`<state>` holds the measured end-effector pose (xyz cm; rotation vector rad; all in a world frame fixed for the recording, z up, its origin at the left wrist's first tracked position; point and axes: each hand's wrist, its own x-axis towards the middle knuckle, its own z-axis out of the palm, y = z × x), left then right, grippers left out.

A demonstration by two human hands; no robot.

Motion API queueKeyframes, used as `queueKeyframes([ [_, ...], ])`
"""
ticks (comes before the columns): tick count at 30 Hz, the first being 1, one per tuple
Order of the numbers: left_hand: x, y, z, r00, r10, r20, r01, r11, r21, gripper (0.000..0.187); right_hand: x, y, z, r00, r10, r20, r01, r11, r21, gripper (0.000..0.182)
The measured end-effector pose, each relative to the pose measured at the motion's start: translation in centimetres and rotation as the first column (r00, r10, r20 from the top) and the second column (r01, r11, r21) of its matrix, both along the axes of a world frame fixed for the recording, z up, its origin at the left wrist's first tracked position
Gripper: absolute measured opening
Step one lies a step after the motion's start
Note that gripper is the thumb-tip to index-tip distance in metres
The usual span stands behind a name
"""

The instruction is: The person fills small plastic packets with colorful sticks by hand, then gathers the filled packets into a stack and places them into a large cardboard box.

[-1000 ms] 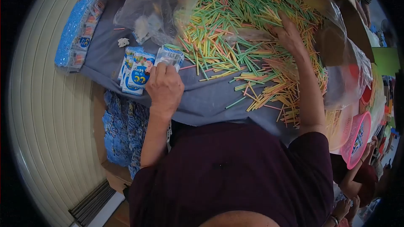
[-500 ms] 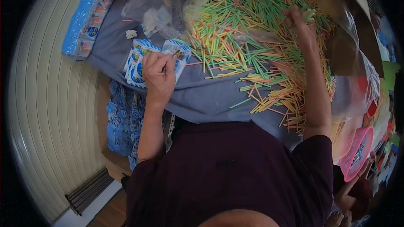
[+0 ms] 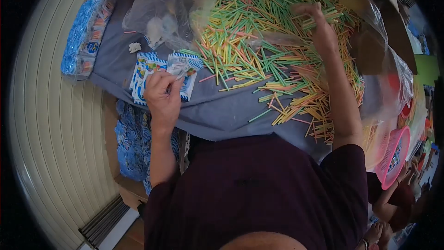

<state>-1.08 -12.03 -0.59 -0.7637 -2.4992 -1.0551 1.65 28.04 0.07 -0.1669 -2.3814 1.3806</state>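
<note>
My left hand (image 3: pixel 163 93) is closed over blue-and-white printed packets (image 3: pixel 148 68), its fingertips pinching the edge of an upper packet (image 3: pixel 181 66). Out over the large heap of green, yellow and pink sticks (image 3: pixel 249 32) is my right hand (image 3: pixel 323 32). Several green and yellow sticks (image 3: pixel 330 17) lie in its grip between thumb and fingers. Some fingers of that hand reach out to the left over the heap.
A clear plastic bag (image 3: pixel 159 7) lies behind the packets. At the left stands a pack of blue items (image 3: pixel 82 37); below is a cardboard box with blue packets (image 3: pixel 132 141). A pink basket (image 3: pixel 395 157) and another person's arm (image 3: pixel 384 203) are at the right.
My right hand has turned, and its fingers now stretch leftward with the sticks still in it. The view has shifted slightly. My left hand remains at the packets.
</note>
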Motion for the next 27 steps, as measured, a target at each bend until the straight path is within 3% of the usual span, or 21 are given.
queueKeyframes([
  [1,-0.1,0.2,0.5,0.999,-0.016,0.040,0.011,0.991,0.136,0.011,0.2,-0.1,0.6,0.999,0.028,-0.029,-0.033,0.980,-0.196,0.054],
  [2,-0.1,0.8,0.8,0.999,-0.019,0.044,0.013,0.990,0.138,0.011,0.4,-0.3,1.1,0.997,0.053,-0.063,-0.074,0.921,-0.383,0.058],
  [3,-0.1,1.8,1.1,0.995,-0.052,0.085,0.035,0.980,0.194,0.012,0.4,-0.6,1.6,0.997,0.057,-0.061,-0.076,0.921,-0.381,0.058],
  [5,0.1,4.7,2.0,0.971,-0.147,0.191,0.081,0.945,0.316,0.012,-0.1,-1.5,2.5,0.921,0.219,-0.323,-0.376,0.720,-0.584,0.059],
  [6,0.2,6.7,2.2,0.942,-0.217,0.254,0.108,0.917,0.385,0.011,-0.4,-2.4,2.9,0.916,0.230,-0.328,-0.388,0.715,-0.581,0.059],
  [8,-0.4,9.4,1.4,0.931,-0.310,0.194,0.218,0.897,0.385,0.010,-0.4,-4.4,4.0,0.810,0.343,-0.476,-0.587,0.495,-0.641,0.061],
  [12,-0.6,12.7,0.9,0.811,-0.494,0.313,0.258,0.782,0.567,0.009,0.0,-7.8,6.5,0.775,0.386,-0.501,-0.625,0.591,-0.511,0.063],
  [14,-0.2,13.7,1.2,0.761,-0.572,0.304,0.180,0.637,0.750,0.012,-0.1,-8.6,6.4,0.838,0.354,-0.415,-0.539,0.659,-0.525,0.072],
  [16,-0.3,13.7,1.5,0.775,-0.565,0.282,0.222,0.661,0.716,0.013,-0.4,-8.5,4.9,0.838,0.426,-0.341,-0.546,0.666,-0.508,0.072],
  [18,-0.5,13.5,1.5,0.792,-0.553,0.257,0.258,0.686,0.681,0.013,-0.2,-9.0,4.0,0.905,0.382,-0.187,-0.425,0.794,-0.434,0.069],
  [21,-0.7,13.5,0.9,0.818,-0.527,0.229,0.304,0.735,0.606,0.015,0.1,-8.9,3.5,0.912,0.404,-0.075,-0.398,0.823,-0.406,0.064],
  [25,-1.1,13.6,0.5,0.803,-0.562,0.197,0.317,0.683,0.658,0.014,-0.4,-7.9,2.9,0.895,0.446,-0.018,-0.404,0.794,-0.453,0.064],
  [27,-1.3,13.2,0.1,0.797,-0.580,0.169,0.355,0.676,0.646,0.013,-0.9,-6.9,3.5,0.789,0.472,-0.393,-0.550,0.256,-0.795,0.065],
])
